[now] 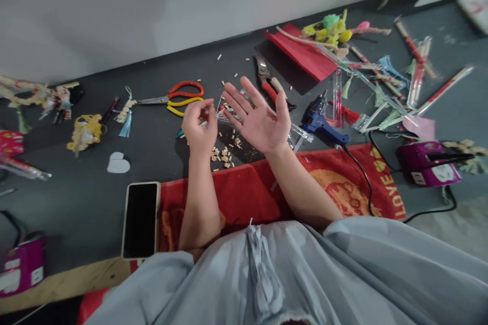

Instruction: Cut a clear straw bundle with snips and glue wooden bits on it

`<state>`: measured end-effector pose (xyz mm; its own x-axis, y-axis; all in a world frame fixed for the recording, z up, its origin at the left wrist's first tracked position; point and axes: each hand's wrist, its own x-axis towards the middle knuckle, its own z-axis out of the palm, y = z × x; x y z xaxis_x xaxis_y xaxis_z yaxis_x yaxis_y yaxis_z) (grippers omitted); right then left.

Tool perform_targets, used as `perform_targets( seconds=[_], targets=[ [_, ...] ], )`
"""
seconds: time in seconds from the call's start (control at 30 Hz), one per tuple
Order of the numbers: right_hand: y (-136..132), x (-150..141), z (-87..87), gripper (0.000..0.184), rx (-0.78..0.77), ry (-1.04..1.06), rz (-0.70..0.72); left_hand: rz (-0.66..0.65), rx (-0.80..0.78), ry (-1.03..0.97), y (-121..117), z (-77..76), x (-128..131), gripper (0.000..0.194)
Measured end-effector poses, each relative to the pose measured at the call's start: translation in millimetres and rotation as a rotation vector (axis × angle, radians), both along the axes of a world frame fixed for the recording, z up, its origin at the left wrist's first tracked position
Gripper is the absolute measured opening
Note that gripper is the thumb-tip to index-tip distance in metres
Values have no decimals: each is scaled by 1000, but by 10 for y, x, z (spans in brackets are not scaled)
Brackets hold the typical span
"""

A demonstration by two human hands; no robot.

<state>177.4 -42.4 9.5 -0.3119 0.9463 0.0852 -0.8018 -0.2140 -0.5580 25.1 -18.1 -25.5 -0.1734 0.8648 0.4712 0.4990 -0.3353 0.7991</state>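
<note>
My left hand (pixel 199 129) hovers over the dark table (pixel 160 157) with its fingers curled and pinched together; what they pinch is too small to make out. My right hand (pixel 259 117) is raised beside it, palm up, fingers spread and empty. Under both hands lie small tan wood bits (pixel 224 155) and a bundle of thin clear sticks (pixel 229 114). Red-and-yellow-handled scissors (pixel 179 99) lie just left of my left hand. Red-handled cutters (pixel 269 84) and a blue glue gun (pixel 320 122) lie to the right of my right hand.
A phone (pixel 140 219) lies face up by the red towel (pixel 343 183) at the near edge. Red paper (pixel 305 56), pompom stems (pixel 331 30) and wrapped sticks (pixel 419 76) clutter the right. A purple device (pixel 430 162) with cords sits far right. Yellow yarn (pixel 86 132) and a white heart cutout (pixel 118 163) lie left.
</note>
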Motion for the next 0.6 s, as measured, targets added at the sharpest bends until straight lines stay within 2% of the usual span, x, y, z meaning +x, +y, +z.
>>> perform_targets(
  seconds=[0.07,0.13,0.27,0.43,0.5,0.6],
  targets=[
    [-9,-7,25,67,-9,-38,-19,-116,-39,-69,-26,43,52,20],
    [-20,-20,53,67,-30,-87,-30,-169,-108,-129,-42,61,103,24],
    [-31,-42,83,71,-58,-163,-36,-115,-202,-230,-18,16,132,19],
    [-31,-44,75,72,-42,-154,-37,12,-74,-278,53,-63,35,15],
    [-33,-41,76,71,-47,-154,-40,-9,-50,-260,55,-63,13,15],
    [-39,-42,83,71,-49,-155,-62,-156,-112,-281,29,-42,37,16]
  ],
)
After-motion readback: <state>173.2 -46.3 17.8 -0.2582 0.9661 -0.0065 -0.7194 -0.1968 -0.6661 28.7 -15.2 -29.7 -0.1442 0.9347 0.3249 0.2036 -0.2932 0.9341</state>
